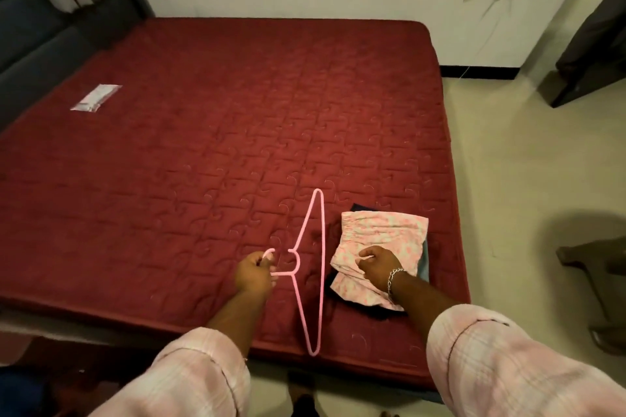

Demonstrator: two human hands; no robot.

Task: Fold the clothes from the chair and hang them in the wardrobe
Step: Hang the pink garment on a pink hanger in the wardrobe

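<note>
A pink wire hanger (pixel 313 267) stands over the near edge of the red mattress (pixel 203 145). My left hand (pixel 254 272) grips its hook. To the right lies a small pile of folded clothes. On top is a folded pink floral garment (pixel 389 230), with dark folded pieces (pixel 359 208) beneath it. My right hand (pixel 377 262) rests on the near part of the pink garment, and its fingers pinch the fabric. A metal bracelet sits on that wrist.
A clear plastic packet (pixel 96 97) lies on the far left of the mattress. A padded headboard (pixel 30 30) runs along the left. Pale floor (pixel 525 179) lies to the right, with a dark door (pixel 589 44) at the far right and a chair leg (pixel 596 267) near it.
</note>
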